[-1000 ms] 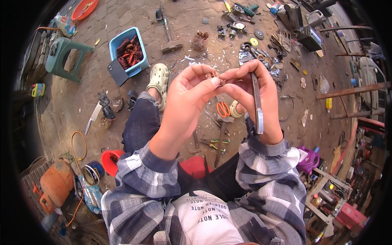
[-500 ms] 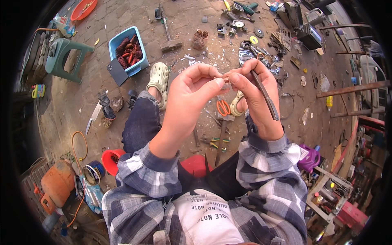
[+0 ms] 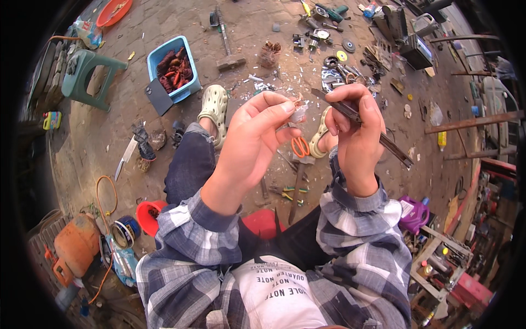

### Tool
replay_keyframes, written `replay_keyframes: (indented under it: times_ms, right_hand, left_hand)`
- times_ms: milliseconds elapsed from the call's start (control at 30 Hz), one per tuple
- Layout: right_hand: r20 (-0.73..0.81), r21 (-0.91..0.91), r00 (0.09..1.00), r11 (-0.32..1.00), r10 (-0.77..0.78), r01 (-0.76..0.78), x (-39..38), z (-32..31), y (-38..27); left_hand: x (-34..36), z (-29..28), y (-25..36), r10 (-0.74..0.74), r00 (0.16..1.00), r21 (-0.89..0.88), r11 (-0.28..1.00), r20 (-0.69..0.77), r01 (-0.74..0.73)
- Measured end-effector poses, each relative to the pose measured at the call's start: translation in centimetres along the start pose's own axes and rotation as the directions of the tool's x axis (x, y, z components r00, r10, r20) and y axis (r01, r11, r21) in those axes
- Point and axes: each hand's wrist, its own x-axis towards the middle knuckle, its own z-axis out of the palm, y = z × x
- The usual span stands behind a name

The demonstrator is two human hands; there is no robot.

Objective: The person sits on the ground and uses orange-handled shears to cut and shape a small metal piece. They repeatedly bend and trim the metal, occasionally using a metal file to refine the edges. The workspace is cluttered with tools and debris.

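Observation:
Between thumb and forefinger, my left hand point(image 3: 247, 143) pinches a small piece, whitish and clear with copper-coloured strands point(image 3: 299, 113); its exact kind is unclear. My right hand point(image 3: 359, 134) is closed around a long, narrow, dark metal tool point(image 3: 396, 150). One end of the tool points toward the left hand, and the other sticks out past the wrist. Part of its length is hidden by my fingers. The two hands are apart, above the ground between my shoes. Orange-handled scissors point(image 3: 300, 147) lie below them.
A blue tub point(image 3: 189, 85) of reddish-brown scraps stands ahead left, near a hammer point(image 3: 230, 61) and a green stool point(image 3: 87, 77). Loose motor parts point(image 3: 339, 77) and a green power tool point(image 3: 332, 12) lie ahead right. A knife point(image 3: 126, 158) rests at left.
My hands have separated: the right one drew back to the right and turned the dark tool, so it now points leftward. The left hand keeps the small piece.

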Motion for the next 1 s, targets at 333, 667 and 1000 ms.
replay_keyframes:
  times_ms: [333,667,1000]
  right_hand:
    - [0.102,0.349,0.995,0.937,-0.023,-0.014,-0.1,0.6,0.6]
    - [0.193,0.423,0.981,0.9,0.021,-0.103,0.0,0.7,1.2]
    - [-0.122,0.403,0.993,0.914,0.01,0.04,0.8,0.9,0.9]
  left_hand:
    - [-0.3,0.8,0.3,-0.003,1.0,-0.072,0.997,-0.006,0.002]
    - [0.0,-0.2,0.0,0.018,0.994,-0.045,0.999,0.108,-0.013]
    - [-0.4,0.2,-0.3,-0.006,0.991,-0.054,0.998,0.134,0.013]
